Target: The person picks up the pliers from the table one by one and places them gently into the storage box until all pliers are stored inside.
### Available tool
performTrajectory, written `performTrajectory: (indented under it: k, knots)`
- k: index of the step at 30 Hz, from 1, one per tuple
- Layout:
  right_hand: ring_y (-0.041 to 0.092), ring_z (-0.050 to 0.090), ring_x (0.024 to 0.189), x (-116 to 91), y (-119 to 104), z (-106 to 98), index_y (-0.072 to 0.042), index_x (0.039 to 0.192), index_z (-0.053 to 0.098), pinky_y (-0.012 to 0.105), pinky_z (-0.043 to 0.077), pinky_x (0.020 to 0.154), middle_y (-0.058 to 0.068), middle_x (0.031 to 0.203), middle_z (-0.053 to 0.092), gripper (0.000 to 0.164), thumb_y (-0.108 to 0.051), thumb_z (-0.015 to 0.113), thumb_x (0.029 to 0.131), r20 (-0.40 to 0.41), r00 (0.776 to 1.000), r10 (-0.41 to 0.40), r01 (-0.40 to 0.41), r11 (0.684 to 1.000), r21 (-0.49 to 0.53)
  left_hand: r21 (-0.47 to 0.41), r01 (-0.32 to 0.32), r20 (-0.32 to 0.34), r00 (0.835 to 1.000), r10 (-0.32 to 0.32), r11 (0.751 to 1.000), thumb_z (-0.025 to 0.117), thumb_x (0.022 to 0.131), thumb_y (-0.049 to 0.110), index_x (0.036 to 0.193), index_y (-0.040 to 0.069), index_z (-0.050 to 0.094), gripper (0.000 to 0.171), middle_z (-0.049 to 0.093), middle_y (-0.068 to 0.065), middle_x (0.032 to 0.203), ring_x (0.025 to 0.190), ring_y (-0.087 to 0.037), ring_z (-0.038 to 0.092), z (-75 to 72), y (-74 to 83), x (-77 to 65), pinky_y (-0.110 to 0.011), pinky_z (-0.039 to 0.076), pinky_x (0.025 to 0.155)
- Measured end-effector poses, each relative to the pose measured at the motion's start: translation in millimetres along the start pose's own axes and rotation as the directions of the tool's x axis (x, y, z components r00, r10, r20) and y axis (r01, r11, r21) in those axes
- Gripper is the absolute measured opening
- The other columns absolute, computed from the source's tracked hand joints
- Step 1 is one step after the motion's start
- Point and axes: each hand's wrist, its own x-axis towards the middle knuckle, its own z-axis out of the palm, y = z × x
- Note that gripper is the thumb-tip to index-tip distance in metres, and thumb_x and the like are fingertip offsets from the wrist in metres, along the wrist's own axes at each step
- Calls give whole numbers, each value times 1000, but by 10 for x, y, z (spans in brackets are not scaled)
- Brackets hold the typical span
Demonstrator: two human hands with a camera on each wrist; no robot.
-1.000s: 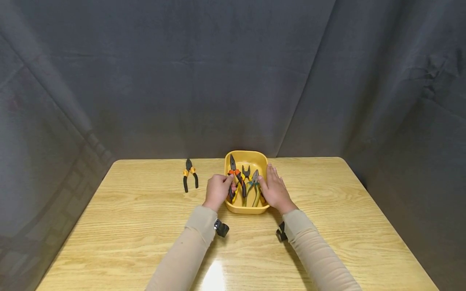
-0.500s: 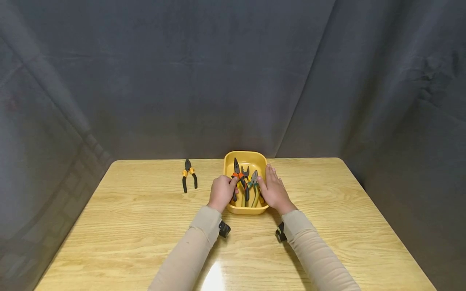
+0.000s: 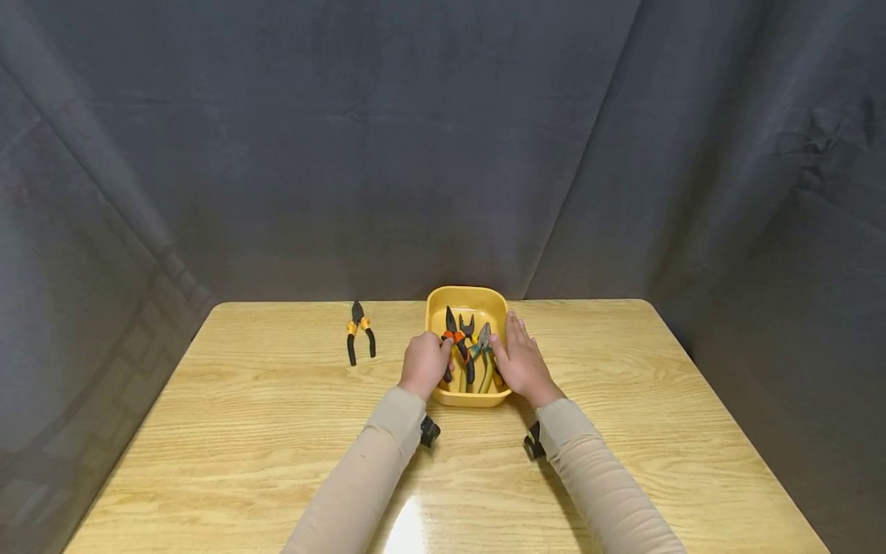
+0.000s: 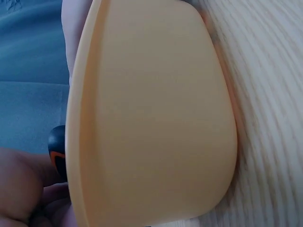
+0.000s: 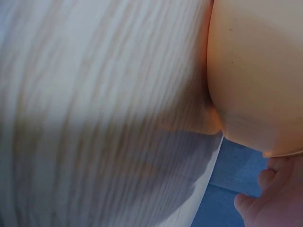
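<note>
A yellow plastic bin (image 3: 471,400) stands near the table's far edge with several pliers in it. My left hand (image 3: 424,364) reaches over its left rim and pinches the orange-and-black pliers (image 3: 460,338), whose dark nose points away. One black handle end of these pliers (image 4: 57,142) shows above the rim in the left wrist view. Beside them in the bin lie dark-headed pliers (image 3: 467,327) and pliers with teal-and-yellow handles (image 3: 484,340). My right hand (image 3: 524,363) rests along the right rim, fingers straight outside and thumb over the edge.
Another pair of pliers (image 3: 358,331), with yellow-and-black handles, lies on the wooden table (image 3: 277,431) left of the bin. Grey cloth (image 3: 388,154) hangs behind the table and along both sides.
My left hand has shifted right and slightly away, carrying the orange-and-black pliers toward the bin's middle. My right hand stays at the right rim.
</note>
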Motion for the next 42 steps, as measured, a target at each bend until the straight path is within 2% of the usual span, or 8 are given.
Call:
performTrajectory:
  k: [3, 10, 18, 23, 30, 37, 42]
  knots:
    - [38, 5, 155, -6, -6, -8, 0, 161, -1, 59, 9, 122, 20, 168, 4, 76, -53, 14, 109, 1, 1000, 0, 0, 1000, 6, 26, -7, 0, 1000, 7, 1000, 58, 105, 19, 67, 2, 70, 44, 60, 3, 49, 41, -12, 52, -3, 21, 1, -22, 39, 43]
    - [38, 4, 155, -11, -7, -6, 0, 161, -2, 59, 9, 122, 19, 169, 2, 79, -57, 11, 108, 9, 1000, 6, -6, 1000, -1, 72, 0, 27, 1000, -2, 997, 57, 105, 18, 75, -2, 74, 40, 57, 3, 46, 40, -12, 52, 4, 37, 14, -22, 38, 42]
    - [38, 4, 155, -1, 1, 11, 0, 161, -1, 59, 9, 122, 17, 169, -1, 80, -58, 9, 107, 4, 1000, 4, -4, 1000, -3, 124, 8, 23, 1000, -11, 992, 59, 104, 19, 66, 6, 67, 41, 56, 2, 47, 43, -15, 55, 18, 48, 25, -25, 43, 45]
    - [38, 5, 155, -8, -1, 4, 0, 161, -1, 59, 9, 122, 17, 169, -1, 80, -58, 9, 107, 0, 1000, 3, -3, 1000, -3, 189, -3, 0, 1000, 3, 982, 61, 103, 19, 72, 3, 68, 36, 61, -6, 57, 49, -19, 57, 22, 72, 20, -28, 44, 46]
    - [38, 5, 155, -9, -3, 11, 0, 161, -1, 59, 9, 122, 19, 169, 2, 79, -57, 11, 107, -1, 1000, 5, -5, 1000, 6, 274, -27, -24, 999, 35, 961, 64, 101, 18, 84, -2, 73, 28, 70, -16, 74, 65, -29, 69, 39, 93, 18, -37, 54, 56]
    - [38, 4, 155, -10, 1, 10, 0, 161, -2, 59, 8, 122, 19, 168, 3, 80, -58, 10, 107, 1, 1000, 7, -7, 1000, 8, 292, -27, -18, 999, 34, 956, 64, 101, 17, 88, -3, 73, 25, 71, -17, 77, 69, -31, 70, 58, 99, 24, -39, 57, 60]
    - [38, 6, 155, -9, -4, 9, 0, 161, -1, 59, 9, 122, 19, 168, 5, 79, -57, 12, 108, -6, 1000, 5, -5, 1000, 10, 333, -69, -27, 996, 83, 940, 64, 100, 13, 85, -3, 73, 24, 71, -17, 76, 70, -32, 72, 75, 100, 16, -41, 58, 60]
